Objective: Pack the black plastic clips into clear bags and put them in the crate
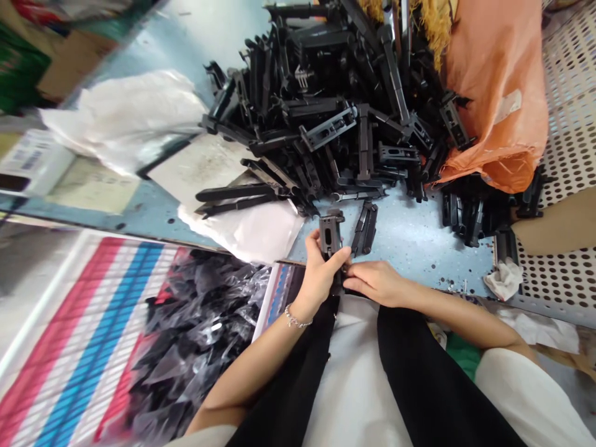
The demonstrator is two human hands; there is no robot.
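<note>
My left hand (321,267) wears a bracelet and is closed around a black slotted part (331,233), held upright at the table's front edge. Against the right side of its lower end, my right hand (375,282) has its fingers pinched together; what sits between those fingertips is hidden. Just beyond the right hand, two similar black parts (364,228) lie side by side on the blue tabletop (405,223). A large heap of such black parts (326,112) rises behind them.
An orange sack (498,93) stands right of the heap, beside a perforated panel (572,81). White plastic sheeting (135,112) and a white sheet (246,230) lie to the left. Below, a striped bag (93,335) holds black pieces in clear wrapping (195,335).
</note>
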